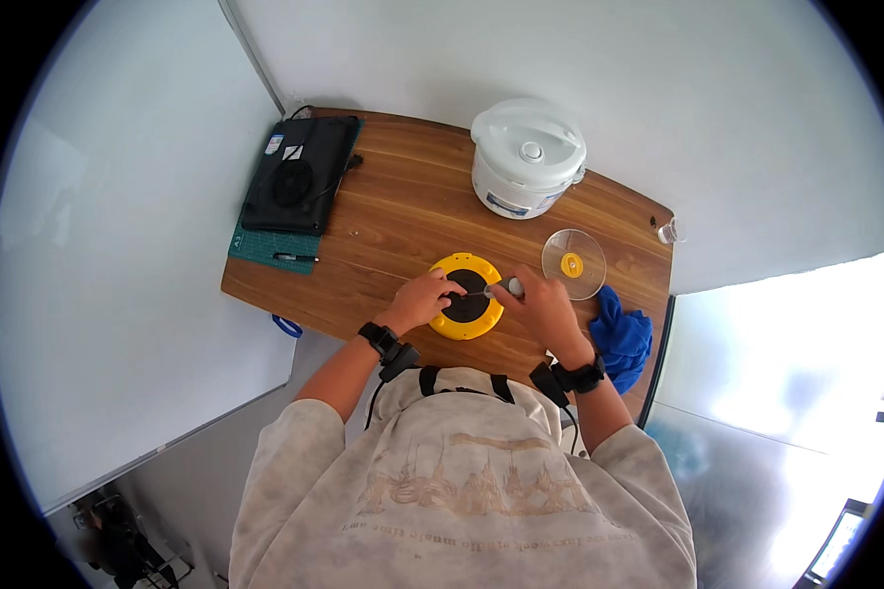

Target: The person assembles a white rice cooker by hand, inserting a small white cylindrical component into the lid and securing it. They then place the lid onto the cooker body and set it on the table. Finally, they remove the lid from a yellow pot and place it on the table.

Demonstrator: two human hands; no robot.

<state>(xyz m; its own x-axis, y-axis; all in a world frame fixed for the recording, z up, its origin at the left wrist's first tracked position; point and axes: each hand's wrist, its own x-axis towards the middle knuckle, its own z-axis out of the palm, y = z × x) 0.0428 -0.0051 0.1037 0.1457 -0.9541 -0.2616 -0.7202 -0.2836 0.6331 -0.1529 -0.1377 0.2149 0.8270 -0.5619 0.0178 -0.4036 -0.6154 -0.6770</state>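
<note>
A round yellow disc (460, 331) with a dark centre lies on the wooden table in front of me. Above its dark centre, my right hand (543, 312) is closed around a screwdriver (515, 287) with a pale handle end. The thin shaft points left, toward the fingertips of my left hand (422, 300). Those fingers are drawn together over the disc's left part, close to the shaft's tip. Whatever they pinch is too small to make out.
A clear lid with a yellow knob (573, 265) lies right of the disc, near a blue cloth (622, 339). Farther back stands a white lidded pot (527, 162). A black flat device (302, 177), green cutting mat (255, 251) and pen (296, 257) occupy the left. A small clear cup (669, 232) stands far right.
</note>
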